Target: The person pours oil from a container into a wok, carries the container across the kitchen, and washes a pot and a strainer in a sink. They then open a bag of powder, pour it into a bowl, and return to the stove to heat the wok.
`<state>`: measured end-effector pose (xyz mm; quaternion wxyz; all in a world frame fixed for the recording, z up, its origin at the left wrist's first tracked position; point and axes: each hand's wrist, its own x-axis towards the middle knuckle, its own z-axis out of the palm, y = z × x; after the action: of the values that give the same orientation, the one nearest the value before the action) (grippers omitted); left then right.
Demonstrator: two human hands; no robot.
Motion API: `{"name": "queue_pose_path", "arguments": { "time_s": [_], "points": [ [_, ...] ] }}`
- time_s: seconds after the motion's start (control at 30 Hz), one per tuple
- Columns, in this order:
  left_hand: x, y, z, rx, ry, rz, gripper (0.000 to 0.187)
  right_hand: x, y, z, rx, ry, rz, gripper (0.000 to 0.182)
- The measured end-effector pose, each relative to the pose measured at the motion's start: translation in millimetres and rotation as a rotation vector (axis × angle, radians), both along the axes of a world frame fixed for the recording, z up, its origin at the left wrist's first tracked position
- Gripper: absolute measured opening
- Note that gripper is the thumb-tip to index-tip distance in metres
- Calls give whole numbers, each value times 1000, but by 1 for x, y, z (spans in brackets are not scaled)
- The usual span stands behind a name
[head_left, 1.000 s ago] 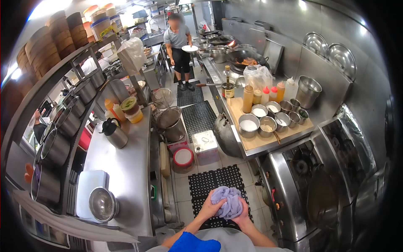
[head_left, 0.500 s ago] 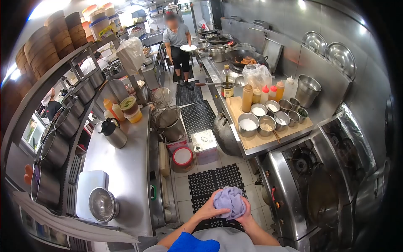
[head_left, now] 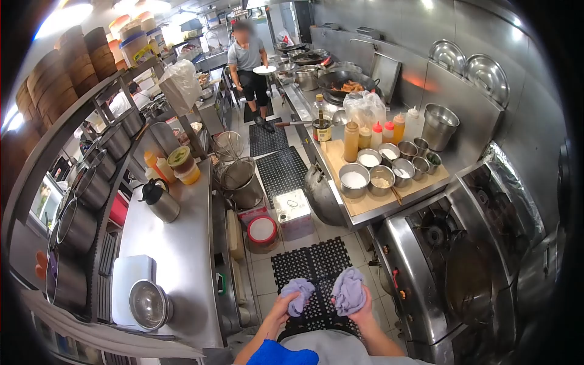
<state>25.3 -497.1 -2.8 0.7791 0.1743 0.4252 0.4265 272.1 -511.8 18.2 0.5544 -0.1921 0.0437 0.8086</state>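
Note:
A crumpled lilac cloth (head_left: 348, 291) is held in front of my body, above the black floor mat (head_left: 313, 263). My left hand (head_left: 281, 311) grips one bunched end of it and my right hand (head_left: 359, 311) grips the other, larger bunch. The two hands are a little apart, with the mat showing between the two bunches. I stand in the aisle between the steel counter (head_left: 179, 243) on my left and the wok range (head_left: 453, 274) on my right.
A wooden board with metal seasoning bowls (head_left: 380, 176) and sauce bottles sits on the right counter. A red-rimmed bucket (head_left: 262, 231), a tin and a wok stand on the floor ahead. A person with a plate (head_left: 249, 61) stands far down the aisle.
The cloth was one ball pressed between both hands. Now my hands have drawn apart and the cloth is split into two bunches, one in each hand.

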Motion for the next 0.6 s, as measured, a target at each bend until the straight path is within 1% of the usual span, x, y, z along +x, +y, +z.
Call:
{"name": "queue_pose_path", "arguments": {
  "time_s": [0.03, 0.1, 0.17, 0.23, 0.3, 0.33, 0.4, 0.43, 0.5, 0.53, 0.57, 0.6],
  "points": [
    [-7, 1, -6, -21, 32, 50, 42, 4, 1, 2, -41, -33, -20, 48],
    [-22, 2, -18, 5, 76, 55, 41, 12, 0, -3, -9, -17, -22, 49],
    [-28, 2, -7, -35, -126, 89, 46, 18, 0, -9, 52, 16, -29, 52],
    [-26, 3, 1, -28, -135, 85, 47, 19, 3, -12, 44, 6, -37, 51],
    [-20, 0, 8, 4, -72, 20, 43, 16, 2, -10, 76, -6, -16, 48],
    [-16, -1, 6, 3, -70, 23, 43, 14, 1, -11, 75, -4, -14, 48],
    [0, 0, 1, -15, 245, -94, 43, 6, -1, -13, 95, -86, 66, 37],
    [10, 0, -3, -12, 250, -93, 43, 1, -1, -15, 98, -81, 67, 37],
    [33, -1, -12, 269, 398, -235, 42, -7, -3, -25, 98, -162, 255, 36],
    [42, -1, -7, 271, 403, -233, 42, -15, -2, -70, 74, -304, 253, 37],
    [52, -2, 3, 303, 461, -225, 41, -15, -1, -59, 76, -300, 254, 37],
    [56, -1, 12, 336, 519, -217, 40, -12, 1, -48, 25, -226, 213, 36]
  ]
}}
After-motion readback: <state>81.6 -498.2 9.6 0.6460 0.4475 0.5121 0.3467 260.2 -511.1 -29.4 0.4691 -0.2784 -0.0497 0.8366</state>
